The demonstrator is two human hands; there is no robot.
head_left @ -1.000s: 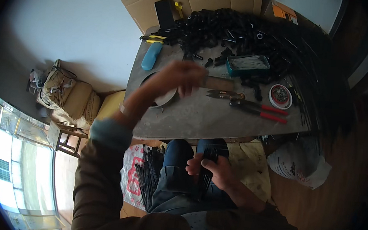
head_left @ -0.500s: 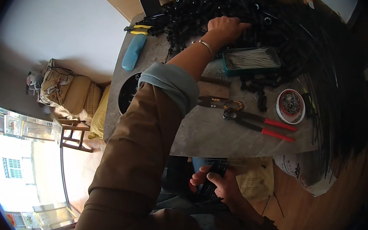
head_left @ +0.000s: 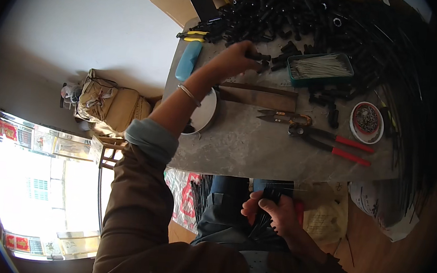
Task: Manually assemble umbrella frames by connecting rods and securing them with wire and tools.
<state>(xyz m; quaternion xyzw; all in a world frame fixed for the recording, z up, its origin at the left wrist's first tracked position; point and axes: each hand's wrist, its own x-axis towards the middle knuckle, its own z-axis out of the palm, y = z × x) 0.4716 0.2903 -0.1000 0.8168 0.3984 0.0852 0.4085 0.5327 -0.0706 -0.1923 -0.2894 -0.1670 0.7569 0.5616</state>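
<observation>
Grey counter [head_left: 227, 150], centre to upper right of the frame. Heap of black tubular fittings [head_left: 292, 12], banked along its far edge, top of the frame. Bundle of thin black rods [head_left: 271, 194], lower centre, clasped by the right hand [head_left: 282, 213] above the lap [head_left: 227, 210]. Red-handled pliers [head_left: 322, 133], right of centre. Teal tin [head_left: 309, 82] of pale rods [head_left: 322, 67], above the pliers. Single black fitting [head_left: 261, 56], upper centre, pinched by the left hand [head_left: 235, 60].
</observation>
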